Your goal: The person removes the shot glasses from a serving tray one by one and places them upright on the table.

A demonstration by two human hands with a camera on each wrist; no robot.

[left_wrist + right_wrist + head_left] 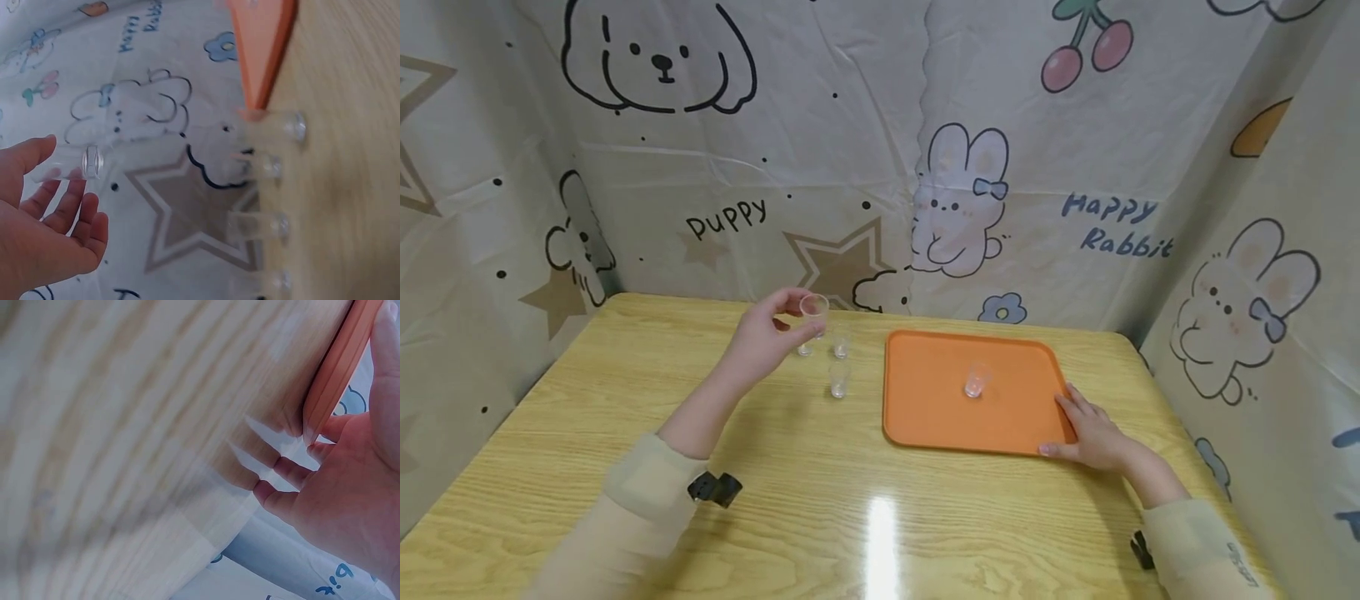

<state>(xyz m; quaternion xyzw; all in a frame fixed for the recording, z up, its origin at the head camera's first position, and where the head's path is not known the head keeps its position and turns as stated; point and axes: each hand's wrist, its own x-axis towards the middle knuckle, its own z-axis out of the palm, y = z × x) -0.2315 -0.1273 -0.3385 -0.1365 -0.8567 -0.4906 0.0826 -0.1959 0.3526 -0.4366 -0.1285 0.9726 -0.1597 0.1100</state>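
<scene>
My left hand (pixel 762 340) holds a small clear shot glass (pixel 814 307) above the far part of the table, pinching it between thumb and fingers. In the left wrist view this held glass (pixel 69 164) looks empty. Several more clear shot glasses (pixel 838 382) stand on the table just below and to the right of that hand. An orange tray (pixel 925 417) lies to their right, with one shot glass (pixel 975 382) on it. My right hand (pixel 1093 433) touches the tray's near right corner, thumb at the front rim and fingers spread along the right side.
The wooden table (pixel 790 517) reaches back to a printed cloth (pixel 850 167) hanging behind it. More of this cloth hangs at the left and right sides. A bright reflection lies on the tabletop near the front.
</scene>
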